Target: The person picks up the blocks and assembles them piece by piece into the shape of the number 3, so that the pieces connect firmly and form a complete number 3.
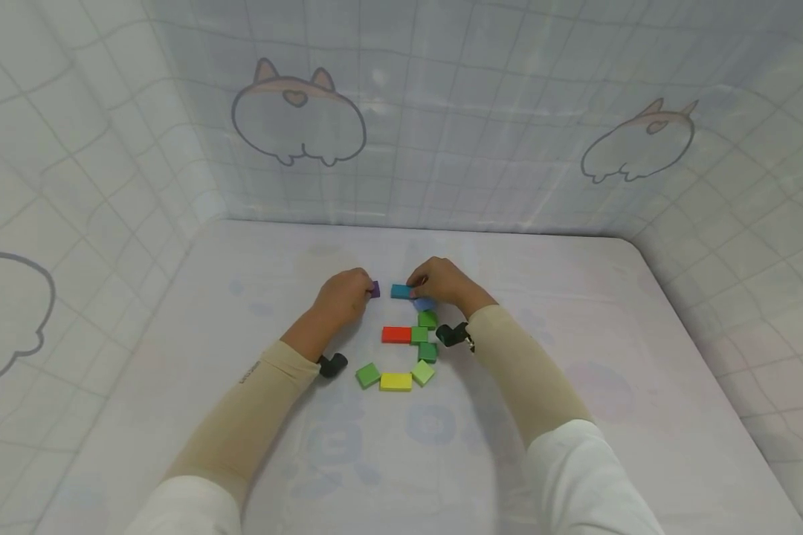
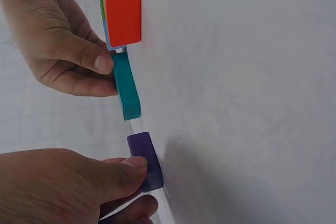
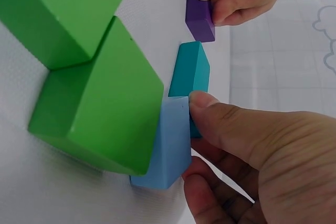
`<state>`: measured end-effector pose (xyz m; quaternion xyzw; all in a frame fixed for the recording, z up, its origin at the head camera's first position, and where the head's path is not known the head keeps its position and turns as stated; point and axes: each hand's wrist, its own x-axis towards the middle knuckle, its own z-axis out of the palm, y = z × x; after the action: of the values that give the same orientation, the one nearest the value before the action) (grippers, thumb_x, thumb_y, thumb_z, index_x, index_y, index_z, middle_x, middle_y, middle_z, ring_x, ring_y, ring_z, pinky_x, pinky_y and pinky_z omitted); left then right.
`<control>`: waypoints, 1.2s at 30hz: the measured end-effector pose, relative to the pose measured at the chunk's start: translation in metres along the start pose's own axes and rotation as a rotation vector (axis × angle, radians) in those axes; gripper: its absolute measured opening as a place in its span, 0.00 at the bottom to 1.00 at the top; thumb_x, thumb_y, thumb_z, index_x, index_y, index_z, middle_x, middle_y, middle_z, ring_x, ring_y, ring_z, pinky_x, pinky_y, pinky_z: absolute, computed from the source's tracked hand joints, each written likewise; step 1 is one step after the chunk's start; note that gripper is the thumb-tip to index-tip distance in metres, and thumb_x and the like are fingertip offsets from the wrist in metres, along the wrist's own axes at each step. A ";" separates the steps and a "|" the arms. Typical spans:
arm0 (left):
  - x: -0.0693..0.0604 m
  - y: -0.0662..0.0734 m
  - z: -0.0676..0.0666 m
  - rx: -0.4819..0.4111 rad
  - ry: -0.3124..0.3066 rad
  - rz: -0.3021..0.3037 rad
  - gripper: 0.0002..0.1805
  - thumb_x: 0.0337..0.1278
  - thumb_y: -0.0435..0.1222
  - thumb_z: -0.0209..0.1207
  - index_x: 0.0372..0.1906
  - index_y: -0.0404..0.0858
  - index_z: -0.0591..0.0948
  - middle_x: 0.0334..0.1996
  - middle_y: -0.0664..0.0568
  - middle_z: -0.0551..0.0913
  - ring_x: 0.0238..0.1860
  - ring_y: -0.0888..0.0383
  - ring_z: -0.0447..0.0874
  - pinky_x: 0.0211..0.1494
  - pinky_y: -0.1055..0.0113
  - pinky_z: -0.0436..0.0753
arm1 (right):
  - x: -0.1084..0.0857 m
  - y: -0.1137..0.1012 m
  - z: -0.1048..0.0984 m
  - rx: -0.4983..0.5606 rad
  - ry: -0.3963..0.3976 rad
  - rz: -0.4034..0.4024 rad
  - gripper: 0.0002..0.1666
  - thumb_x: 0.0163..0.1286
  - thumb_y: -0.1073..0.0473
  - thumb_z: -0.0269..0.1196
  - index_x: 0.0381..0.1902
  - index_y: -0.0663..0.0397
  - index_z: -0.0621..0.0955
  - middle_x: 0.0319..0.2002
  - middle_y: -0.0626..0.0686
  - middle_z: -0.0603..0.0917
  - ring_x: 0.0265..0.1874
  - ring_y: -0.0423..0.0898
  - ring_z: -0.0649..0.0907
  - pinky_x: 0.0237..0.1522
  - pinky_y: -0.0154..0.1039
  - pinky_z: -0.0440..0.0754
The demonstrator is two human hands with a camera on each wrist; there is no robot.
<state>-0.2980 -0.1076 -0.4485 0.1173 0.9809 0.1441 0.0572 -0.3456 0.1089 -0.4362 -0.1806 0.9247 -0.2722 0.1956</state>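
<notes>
My left hand (image 1: 343,299) pinches a small purple block (image 2: 143,148) between thumb and fingers, at the far left of the arrangement. Across a short gap stands a teal block (image 1: 401,291), its right end gripped by the thumb and fingers of my right hand (image 1: 442,282). A light blue block (image 3: 169,145) touches the teal one near my right thumb and is partly covered by that hand in the head view. Nearer to me follow a green block (image 1: 427,319), a lighter green block (image 1: 419,335) and a dark green block (image 1: 427,352). Left of these lies a red block (image 1: 396,335).
Closest to me, a yellow block (image 1: 395,382) lies between a tilted green block (image 1: 368,375) and a tilted light green block (image 1: 423,372). All rest on a white-covered table (image 1: 562,386). A patterned curtain (image 1: 442,134) encloses the back and sides.
</notes>
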 end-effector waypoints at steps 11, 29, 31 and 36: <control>0.002 -0.002 -0.001 -0.009 0.003 0.002 0.13 0.65 0.31 0.62 0.53 0.36 0.85 0.52 0.46 0.83 0.52 0.50 0.81 0.61 0.55 0.80 | -0.001 -0.001 -0.004 -0.002 -0.020 -0.015 0.14 0.67 0.55 0.69 0.50 0.47 0.88 0.48 0.47 0.86 0.50 0.45 0.80 0.55 0.43 0.81; 0.000 0.000 0.000 -0.031 -0.005 0.004 0.13 0.66 0.32 0.60 0.53 0.36 0.85 0.51 0.46 0.83 0.52 0.49 0.81 0.61 0.55 0.80 | 0.001 0.006 0.000 0.035 -0.020 -0.005 0.13 0.65 0.55 0.70 0.48 0.46 0.88 0.46 0.46 0.87 0.48 0.45 0.82 0.56 0.44 0.81; -0.001 0.000 0.000 -0.030 -0.003 0.008 0.13 0.66 0.32 0.61 0.53 0.36 0.85 0.52 0.46 0.83 0.52 0.49 0.81 0.61 0.55 0.80 | 0.000 0.006 0.001 0.038 -0.021 -0.002 0.13 0.65 0.55 0.70 0.48 0.45 0.88 0.46 0.46 0.87 0.48 0.45 0.82 0.56 0.44 0.81; -0.001 0.000 0.000 -0.036 -0.001 0.011 0.13 0.66 0.32 0.61 0.53 0.36 0.85 0.52 0.46 0.83 0.52 0.49 0.81 0.62 0.55 0.80 | 0.000 0.006 0.001 0.049 -0.024 -0.005 0.13 0.65 0.55 0.70 0.48 0.46 0.88 0.46 0.46 0.86 0.49 0.46 0.82 0.57 0.45 0.81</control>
<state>-0.2967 -0.1083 -0.4486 0.1216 0.9774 0.1622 0.0591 -0.3463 0.1138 -0.4402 -0.1815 0.9149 -0.2929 0.2101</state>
